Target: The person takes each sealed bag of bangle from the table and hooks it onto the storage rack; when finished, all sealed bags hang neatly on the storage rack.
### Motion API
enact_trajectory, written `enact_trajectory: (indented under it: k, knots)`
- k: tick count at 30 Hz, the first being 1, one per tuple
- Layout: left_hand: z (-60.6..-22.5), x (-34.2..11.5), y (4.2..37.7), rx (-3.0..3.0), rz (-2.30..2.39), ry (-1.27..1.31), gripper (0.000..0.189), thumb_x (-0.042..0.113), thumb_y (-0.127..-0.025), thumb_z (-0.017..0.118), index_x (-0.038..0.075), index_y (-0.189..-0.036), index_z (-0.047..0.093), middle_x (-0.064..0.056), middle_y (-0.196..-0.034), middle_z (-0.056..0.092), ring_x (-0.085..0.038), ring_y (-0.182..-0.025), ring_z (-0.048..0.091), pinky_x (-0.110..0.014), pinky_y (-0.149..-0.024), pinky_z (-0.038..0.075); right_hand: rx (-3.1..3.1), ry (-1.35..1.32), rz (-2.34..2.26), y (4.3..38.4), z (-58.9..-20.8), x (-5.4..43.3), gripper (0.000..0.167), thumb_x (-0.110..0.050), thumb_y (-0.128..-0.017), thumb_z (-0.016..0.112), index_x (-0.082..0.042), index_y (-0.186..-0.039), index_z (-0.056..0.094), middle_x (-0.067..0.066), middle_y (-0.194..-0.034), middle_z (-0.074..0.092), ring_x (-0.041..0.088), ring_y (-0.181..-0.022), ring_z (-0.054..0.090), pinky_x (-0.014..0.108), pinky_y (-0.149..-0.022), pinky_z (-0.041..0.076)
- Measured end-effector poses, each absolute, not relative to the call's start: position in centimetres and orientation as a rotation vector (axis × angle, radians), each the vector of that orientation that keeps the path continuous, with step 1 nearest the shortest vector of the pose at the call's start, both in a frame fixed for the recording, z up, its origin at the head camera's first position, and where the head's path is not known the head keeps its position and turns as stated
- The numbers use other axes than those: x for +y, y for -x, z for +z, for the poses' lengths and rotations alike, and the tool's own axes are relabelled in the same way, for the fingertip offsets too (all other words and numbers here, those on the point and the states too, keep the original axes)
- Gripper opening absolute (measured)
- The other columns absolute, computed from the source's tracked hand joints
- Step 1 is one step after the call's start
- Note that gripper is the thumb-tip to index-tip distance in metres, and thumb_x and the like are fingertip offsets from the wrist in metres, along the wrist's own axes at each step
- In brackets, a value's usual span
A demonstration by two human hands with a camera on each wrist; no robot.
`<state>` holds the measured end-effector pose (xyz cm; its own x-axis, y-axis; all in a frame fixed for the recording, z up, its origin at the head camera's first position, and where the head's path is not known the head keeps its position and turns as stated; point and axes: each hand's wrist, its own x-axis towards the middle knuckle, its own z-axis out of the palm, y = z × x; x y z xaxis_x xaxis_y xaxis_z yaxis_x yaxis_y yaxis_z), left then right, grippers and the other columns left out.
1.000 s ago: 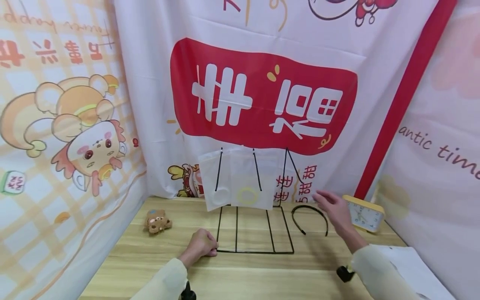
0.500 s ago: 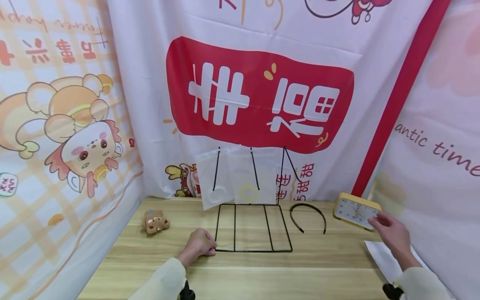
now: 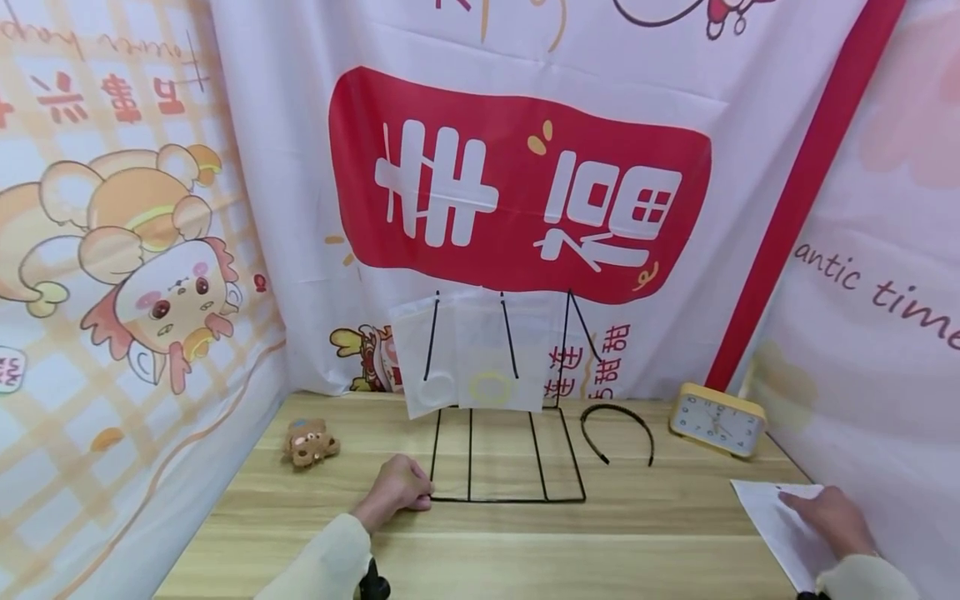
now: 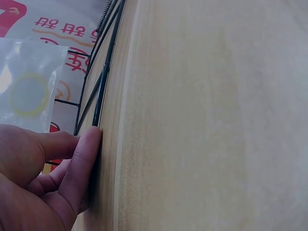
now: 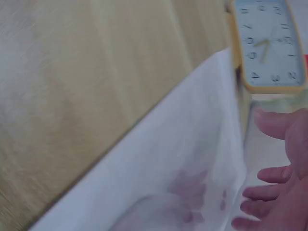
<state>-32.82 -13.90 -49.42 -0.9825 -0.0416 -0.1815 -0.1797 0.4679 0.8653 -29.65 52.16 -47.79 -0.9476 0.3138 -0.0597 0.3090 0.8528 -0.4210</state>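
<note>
My left hand (image 3: 397, 485) pinches the front left corner of a black wire display rack (image 3: 510, 500); in the left wrist view its fingers (image 4: 86, 154) are at the end of the front wire. Two translucent zip bags (image 3: 498, 346) hang from the rack's hooks, one with a whitish ring in it and one with a yellow ring. At the right, my right hand (image 3: 832, 518) is over a flat white bag or sheet (image 3: 776, 533). Its fingers are spread and relaxed in the right wrist view, where a faint round shape shows through the white surface (image 5: 192, 130).
A black headband (image 3: 617, 408) lies right of the rack. The yellow alarm clock (image 3: 717, 421) stands at the back right, close to the white bag or sheet. Left of the rack sits a brown bear plush (image 3: 309, 443). Printed cloths (image 3: 525, 50) hang around the wooden table (image 3: 600, 558).
My right hand has moved from beside the headband, rightward past the clock and down to the white bag or sheet. The left hand has stayed at the rack's corner.
</note>
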Motion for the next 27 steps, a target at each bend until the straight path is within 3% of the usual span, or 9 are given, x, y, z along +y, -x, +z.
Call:
enact_trajectory:
  k: [3,7,19,24,27]
  knots:
    - [-49.4,-14.0,32.8,2.573,1.549,0.186,0.009,-0.005,-0.082,0.072,-0.001,-0.081,0.064,-0.012,-0.077,0.066,-0.012,-0.054,0.066,-0.023,-0.053,0.059,-3.078,0.476,0.671,29.7,-48.4,52.3,0.084,-0.055,-0.086,0.063,0.025,-0.106,0.048,0.038,-0.098,0.057,0.039,-0.083,0.060,0.054,-0.073,0.052]
    - [-49.5,-14.0,32.6,2.558,1.545,0.204,0.009,-0.005,-0.082,0.072,-0.001,-0.080,0.063,-0.012,-0.076,0.065,-0.012,-0.054,0.067,-0.023,-0.053,0.059,-3.115,0.477,0.668,29.4,-48.8,52.1,0.081,-0.056,-0.081,0.069,0.021,-0.102,0.054,0.036,-0.098,0.058,0.037,-0.082,0.059,0.056,-0.075,0.051]
    - [-49.1,-14.2,32.4,2.547,1.578,0.193,0.009,-0.005,-0.082,0.071,-0.002,-0.082,0.063,-0.013,-0.075,0.065,-0.012,-0.054,0.067,-0.024,-0.054,0.060,-3.078,0.705,0.687,29.3,-48.6,51.2,0.092,-0.066,-0.075,0.070,0.019,-0.105,0.054,0.038,-0.100,0.055,0.050,-0.090,0.054,0.061,-0.074,0.049]
    - [-49.1,-14.2,32.5,2.545,1.584,0.185,0.009,-0.005,-0.082,0.072,-0.003,-0.083,0.064,-0.013,-0.078,0.065,-0.011,-0.054,0.067,-0.024,-0.054,0.060,-2.980,0.771,0.600,29.8,-48.8,50.8,0.069,-0.051,-0.080,0.068,0.014,-0.100,0.057,0.036,-0.092,0.057,0.053,-0.087,0.054,0.060,-0.065,0.050]
    - [-49.2,-14.2,32.5,2.544,1.582,0.180,0.009,-0.005,-0.082,0.072,-0.002,-0.083,0.064,-0.013,-0.079,0.065,-0.011,-0.054,0.066,-0.024,-0.054,0.060,-2.969,0.661,0.570,29.8,-48.8,50.7,0.064,-0.040,-0.081,0.066,0.015,-0.111,0.053,0.039,-0.102,0.056,0.055,-0.089,0.055,0.059,-0.065,0.051]
